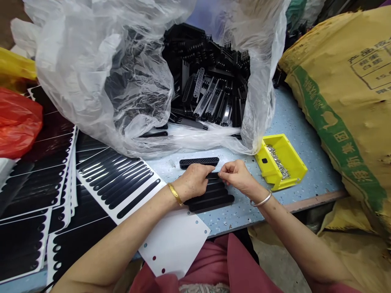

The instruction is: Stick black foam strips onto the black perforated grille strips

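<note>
Several long black strips with rounded ends (214, 199) lie side by side on the blue speckled table in front of me. Over their upper left part is my left hand (197, 179), its index finger stretched to the right and the other fingers curled under. My right hand (236, 175) pinches thumb and index finger together at the right end of the uppermost strips; whatever is between the fingertips is too small to make out. Just beyond both hands lies a black piece with a honeycomb-patterned face (199, 162).
A clear plastic bag (146, 138) full of black plastic parts (210, 85) lies open at the back. Right of my hands sits a yellow bin (282, 162) of small metal pieces. Sheets of black stickers (122, 179) cover the left. A large yellow sack (345, 81) stands right.
</note>
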`<state>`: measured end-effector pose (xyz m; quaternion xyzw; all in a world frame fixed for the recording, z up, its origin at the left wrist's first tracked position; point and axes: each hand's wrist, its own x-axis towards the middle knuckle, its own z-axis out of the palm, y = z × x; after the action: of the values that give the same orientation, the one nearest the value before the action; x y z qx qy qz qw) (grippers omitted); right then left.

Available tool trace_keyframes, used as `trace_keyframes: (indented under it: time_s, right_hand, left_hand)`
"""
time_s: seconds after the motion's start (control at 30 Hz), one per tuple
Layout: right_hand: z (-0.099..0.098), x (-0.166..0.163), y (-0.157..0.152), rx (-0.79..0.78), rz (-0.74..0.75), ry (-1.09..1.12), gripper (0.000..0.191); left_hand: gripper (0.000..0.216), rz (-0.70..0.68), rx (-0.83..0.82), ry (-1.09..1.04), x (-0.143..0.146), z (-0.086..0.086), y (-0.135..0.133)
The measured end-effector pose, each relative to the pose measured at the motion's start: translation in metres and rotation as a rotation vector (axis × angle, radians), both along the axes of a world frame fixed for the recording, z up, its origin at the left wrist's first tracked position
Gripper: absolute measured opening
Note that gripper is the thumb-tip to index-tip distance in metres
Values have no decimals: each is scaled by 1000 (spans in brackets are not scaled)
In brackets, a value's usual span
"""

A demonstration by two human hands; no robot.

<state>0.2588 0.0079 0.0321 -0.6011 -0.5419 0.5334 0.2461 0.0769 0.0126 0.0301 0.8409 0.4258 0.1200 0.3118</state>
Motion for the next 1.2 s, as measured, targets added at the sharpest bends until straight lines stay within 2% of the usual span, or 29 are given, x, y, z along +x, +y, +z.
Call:
trace_keyframes:
  time_s: [0.13,0.4,0.73,1.0,1.2]
  right_hand:
    - [4,-3,-1,-29,-42,50,16]
    - [16,-6,-8,-23,-48,137,19]
    - [-3,0,-1,-11,-46,-10,18]
    - [4,2,-2,-12,-9,42,19]
    - [-6,2,0,9,-26,-25,19]
  left_hand:
    - [41,54,3,-39,-4,-3,0]
    - [41,43,2,-42,-5,-5,-1]
    - [39,32,-41,-61,-6,0,0]
    - [39,19,-37,-55,-7,-2,2]
    - [40,22,-42,-72,-7,-1,2]
